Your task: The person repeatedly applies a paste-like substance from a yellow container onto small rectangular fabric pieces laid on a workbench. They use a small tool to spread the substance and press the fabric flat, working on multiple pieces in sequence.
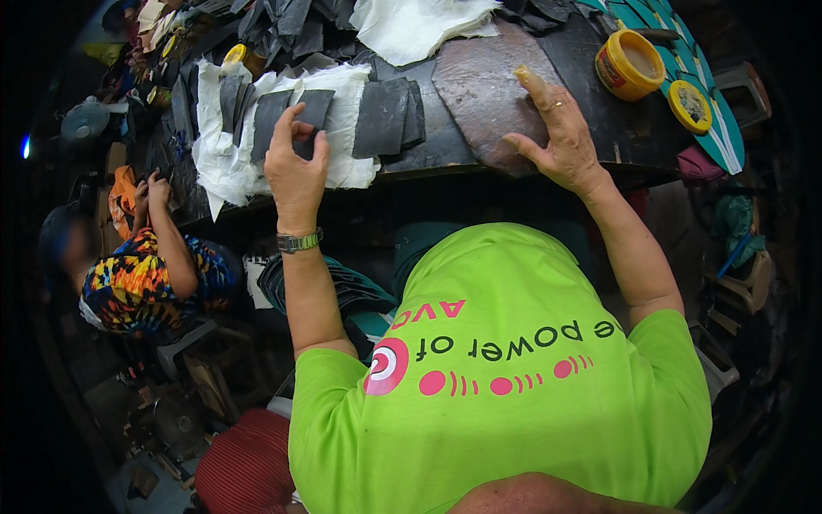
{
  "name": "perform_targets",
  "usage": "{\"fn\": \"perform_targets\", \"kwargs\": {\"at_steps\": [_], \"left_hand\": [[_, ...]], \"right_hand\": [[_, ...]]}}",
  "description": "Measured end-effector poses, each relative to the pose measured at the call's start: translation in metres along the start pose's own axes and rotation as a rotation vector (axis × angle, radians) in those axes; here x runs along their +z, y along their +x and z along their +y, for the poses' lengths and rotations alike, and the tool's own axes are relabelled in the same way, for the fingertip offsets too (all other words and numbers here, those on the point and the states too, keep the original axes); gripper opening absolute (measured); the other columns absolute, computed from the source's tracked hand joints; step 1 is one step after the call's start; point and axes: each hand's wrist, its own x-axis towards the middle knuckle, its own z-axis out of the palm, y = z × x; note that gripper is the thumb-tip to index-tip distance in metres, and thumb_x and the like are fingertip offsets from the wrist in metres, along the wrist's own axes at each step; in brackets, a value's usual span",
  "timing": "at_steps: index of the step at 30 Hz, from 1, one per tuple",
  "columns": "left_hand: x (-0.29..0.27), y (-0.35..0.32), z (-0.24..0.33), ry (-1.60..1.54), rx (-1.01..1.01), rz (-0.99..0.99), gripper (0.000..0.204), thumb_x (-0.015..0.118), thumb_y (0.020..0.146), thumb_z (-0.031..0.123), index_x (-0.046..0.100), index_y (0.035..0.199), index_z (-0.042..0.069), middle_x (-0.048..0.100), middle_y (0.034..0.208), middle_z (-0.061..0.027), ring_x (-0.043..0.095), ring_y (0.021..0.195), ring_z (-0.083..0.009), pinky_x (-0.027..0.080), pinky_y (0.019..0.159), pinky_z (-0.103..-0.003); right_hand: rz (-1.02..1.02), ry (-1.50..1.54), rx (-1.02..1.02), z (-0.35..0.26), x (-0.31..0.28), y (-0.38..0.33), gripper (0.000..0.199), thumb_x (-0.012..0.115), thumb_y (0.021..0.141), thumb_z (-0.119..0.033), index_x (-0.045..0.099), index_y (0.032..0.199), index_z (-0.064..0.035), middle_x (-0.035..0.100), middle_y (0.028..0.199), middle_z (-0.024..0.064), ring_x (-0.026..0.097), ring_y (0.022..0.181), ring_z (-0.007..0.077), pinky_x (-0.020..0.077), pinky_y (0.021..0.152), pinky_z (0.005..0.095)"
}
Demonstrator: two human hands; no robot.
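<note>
My left hand (297, 167), with a metal watch at its wrist, hovers at the near edge of a white cloth sheet (347, 158). Its thumb and index finger are apart, with nothing visible between them. Dark grey rectangular pieces lie on the sheet, one (318, 107) just beyond my fingers, and another dark piece (383, 116) lies at its right edge. My right hand (558, 133) is open over a brown, glossy, smeared board (479, 94). Yellowish paste coats its index fingertip, and a ring shows on one finger.
A yellow tub (628, 68) of tan paste stands at the right, its yellow lid (690, 106) beside it on teal sheets (723, 141). Dark scraps (287, 26) and another white cloth (419, 21) cover the far table. A co-worker in a colourful shirt (137, 278) sits at left.
</note>
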Motion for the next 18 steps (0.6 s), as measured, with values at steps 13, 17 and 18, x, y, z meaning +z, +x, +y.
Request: {"fn": "perform_targets", "kwargs": {"at_steps": [13,17,18], "left_hand": [[-0.054,0.053,-0.089,-0.54,-0.329,0.052,0.041,0.07,0.091,0.004,0.058,0.131,0.001,0.072,0.094,-0.0055,0.063,0.084,-0.0056,0.049,0.078,-0.019],[-0.047,0.053,-0.102,-0.608,-0.371,0.033,0.039,0.07,0.092,0.005,0.061,0.129,0.002,0.072,0.096,-0.0054,0.062,0.087,-0.0057,0.047,0.082,-0.02],[-0.045,0.052,-0.103,-0.605,-0.364,0.034,0.038,0.07,0.092,0.005,0.061,0.129,0.001,0.072,0.097,-0.0053,0.062,0.087,-0.0058,0.047,0.082,-0.02]], "right_hand": [[0.008,0.004,0.035,-0.006,0.0,0.002,0.085,0.077,0.083,-0.031,0.034,0.155,-0.0184,0.058,0.137,0.0115,0.058,0.112,0.03,0.0418,0.107,0.0424],[0.025,0.031,0.032,-0.005,0.001,0.002,0.085,0.076,0.083,-0.034,0.034,0.155,-0.0191,0.059,0.132,0.0111,0.059,0.111,0.0302,0.0424,0.106,0.0422],[0.022,0.025,0.03,-0.005,0.001,0.002,0.085,0.076,0.084,-0.035,0.034,0.155,-0.0192,0.06,0.132,0.0112,0.059,0.111,0.0302,0.0425,0.106,0.0422]]}}
